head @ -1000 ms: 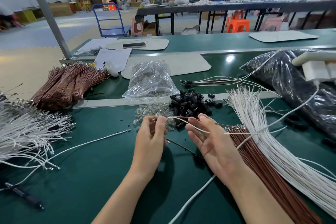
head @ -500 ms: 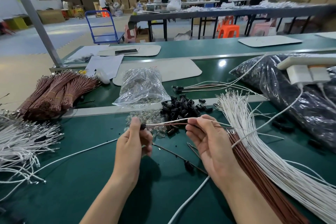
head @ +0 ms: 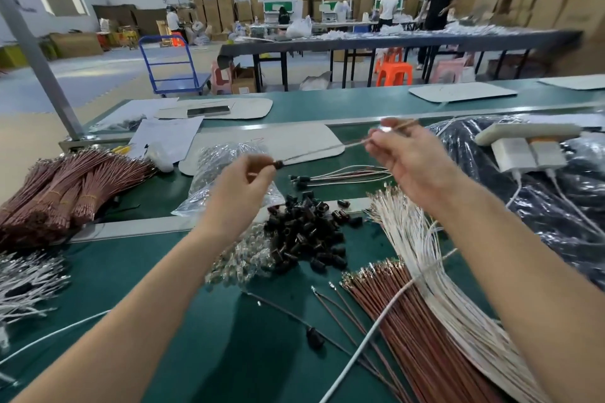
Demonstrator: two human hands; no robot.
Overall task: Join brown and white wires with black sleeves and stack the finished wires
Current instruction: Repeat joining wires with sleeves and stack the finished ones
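Observation:
My left hand (head: 244,181) pinches a black sleeve (head: 278,163) on the end of a wire pair (head: 322,149), raised above the table. My right hand (head: 407,162) pinches the same wires further along, stretching them taut. Under the hands lies a heap of loose black sleeves (head: 304,232). Loose white wires (head: 425,258) and brown wires (head: 402,314) fan out at the right. A few finished wires (head: 343,175) with black sleeves lie beyond the heap.
Bundled brown wires (head: 62,193) and white wires (head: 23,285) lie at the left. A clear bag (head: 222,173), small clear parts (head: 248,258), a black plastic bag (head: 556,199), a power strip (head: 523,141) and a stray sleeved brown wire (head: 314,334) sit on the green table (head: 163,337).
Both hands rose from the table and moved forward and apart, stretching the wire pair; the black sleeve now sits on the wire end at my left fingertips. The camera tilted up.

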